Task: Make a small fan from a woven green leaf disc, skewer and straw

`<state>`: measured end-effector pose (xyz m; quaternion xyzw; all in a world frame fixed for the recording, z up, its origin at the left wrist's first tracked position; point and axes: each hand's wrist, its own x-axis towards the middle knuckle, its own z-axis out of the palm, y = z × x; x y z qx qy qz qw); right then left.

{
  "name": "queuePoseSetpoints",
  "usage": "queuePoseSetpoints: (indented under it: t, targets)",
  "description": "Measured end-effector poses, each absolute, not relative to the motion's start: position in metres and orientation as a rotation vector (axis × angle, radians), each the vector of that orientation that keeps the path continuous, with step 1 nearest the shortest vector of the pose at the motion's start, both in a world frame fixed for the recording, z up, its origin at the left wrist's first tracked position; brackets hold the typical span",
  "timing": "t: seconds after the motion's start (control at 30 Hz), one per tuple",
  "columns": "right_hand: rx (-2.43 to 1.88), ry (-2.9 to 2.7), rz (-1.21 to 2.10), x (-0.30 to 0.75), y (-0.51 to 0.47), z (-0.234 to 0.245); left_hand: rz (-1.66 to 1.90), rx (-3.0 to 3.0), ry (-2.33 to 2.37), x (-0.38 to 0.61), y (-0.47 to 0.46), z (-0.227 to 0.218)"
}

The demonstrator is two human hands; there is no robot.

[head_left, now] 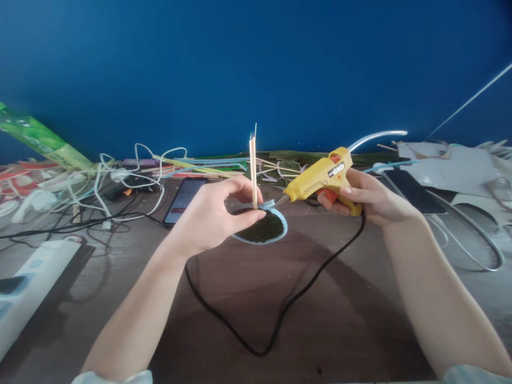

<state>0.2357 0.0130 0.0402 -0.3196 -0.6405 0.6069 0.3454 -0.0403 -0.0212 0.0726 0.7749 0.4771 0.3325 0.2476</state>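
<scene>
left hand [212,210] — firm pinch grip; right hand [366,196] — curled grip; both forearms [138,298] angled inward

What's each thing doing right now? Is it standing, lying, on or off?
Left hand: pinching wooden sticks.
Wooden sticks: upright.
Right hand: wrapped around glue gun.
Glue gun: pointing at blue-rimmed disc; hot or cold, can't tell.
Blue-rimmed disc: lying flat.
Phone: lying flat, screen lit.
Black device: lying flat.
Black cord: slack.
Power strip: lying down.

Looks forward and down from the wearer's head, as the only view, across a flat, dark brown tabletop [236,280] to a smooth, deep-blue upright wall [256,64]. Sits close enough to frame the bare left hand [212,213] and bare right hand [374,196] near mid-picture.
</scene>
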Motion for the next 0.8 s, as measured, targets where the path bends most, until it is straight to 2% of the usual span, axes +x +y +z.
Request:
queuePoseSetpoints:
  t: [0.8]
  targets:
    - [-0.774, -1.691, 1.566, 0.2362, 0.0148, 0.0386, 0.906, 2.153, 1.258, -0.0412, -0.0218, 0.0741]
